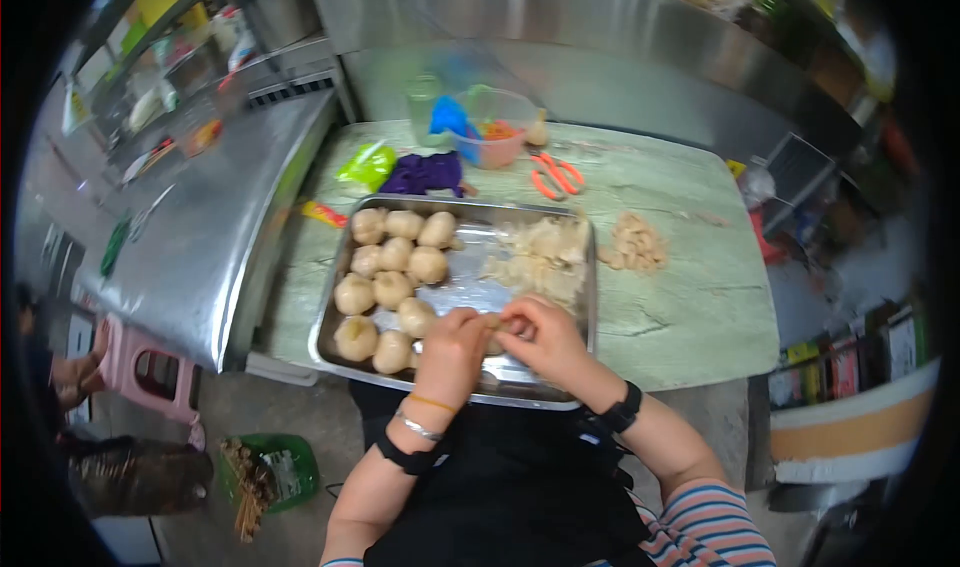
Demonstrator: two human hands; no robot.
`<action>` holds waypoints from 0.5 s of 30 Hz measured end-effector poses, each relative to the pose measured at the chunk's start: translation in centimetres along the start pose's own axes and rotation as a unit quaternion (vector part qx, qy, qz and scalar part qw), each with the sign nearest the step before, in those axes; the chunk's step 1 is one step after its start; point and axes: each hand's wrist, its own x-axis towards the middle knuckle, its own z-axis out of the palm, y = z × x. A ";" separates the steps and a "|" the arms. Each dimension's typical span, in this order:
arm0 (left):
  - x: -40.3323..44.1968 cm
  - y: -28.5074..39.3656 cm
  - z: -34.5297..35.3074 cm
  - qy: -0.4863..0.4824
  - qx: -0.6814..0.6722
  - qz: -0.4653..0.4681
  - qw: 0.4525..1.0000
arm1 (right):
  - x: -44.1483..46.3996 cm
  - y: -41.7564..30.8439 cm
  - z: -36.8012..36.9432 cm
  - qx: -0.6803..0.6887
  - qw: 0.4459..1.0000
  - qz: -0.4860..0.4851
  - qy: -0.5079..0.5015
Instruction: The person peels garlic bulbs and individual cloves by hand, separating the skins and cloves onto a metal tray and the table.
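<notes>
My left hand (pixel 453 351) and my right hand (pixel 546 339) meet over the front of a metal tray (pixel 455 389). Their fingertips are pinched together around something small and pale, too hidden to name. Rows of round, pale, shiny balls (pixel 392 288), which look like peeled vegetables or dough, fill the tray's left side. Beyond my right hand, a heap of thin, pale torn pieces (pixel 545 257) lies in the tray's right part. Part of another round pale piece shows below my fingers.
On the green table (pixel 690 317) sit a pile of pale scraps (pixel 635 244), orange-handled scissors (pixel 556 176), a purple cloth (pixel 423 174) and a clear plastic tub (pixel 495 142). A steel counter (pixel 215 227) stands left, near a pink stool (pixel 150 357) and another person's arm (pixel 80 372).
</notes>
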 end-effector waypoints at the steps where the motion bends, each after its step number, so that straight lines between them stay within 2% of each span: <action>1: -0.1 0.0 -0.1 -0.002 0.019 0.024 1.000 | -0.1 0.4 -0.1 -0.024 1.000 0.012 0.008; 3: -0.2 -0.1 0.2 -0.054 -0.004 -0.010 0.998 | 0.3 0.5 0.3 -0.049 0.999 0.011 0.019; 5: -0.4 -0.1 0.4 0.005 -0.035 0.017 0.999 | 0.4 -0.4 0.4 -0.051 0.998 0.006 0.025; 11: -0.6 -0.3 0.8 0.011 -0.006 0.017 1.000 | 0.8 -0.4 0.7 -0.008 1.000 0.001 0.009; 13: -0.4 -0.3 1.0 0.024 0.007 0.008 1.000 | 0.8 -0.3 0.6 0.019 0.998 0.054 0.006; 15: -0.1 -0.4 1.0 0.019 -0.022 0.013 0.999 | 0.7 0.1 0.6 0.019 0.998 0.064 -0.003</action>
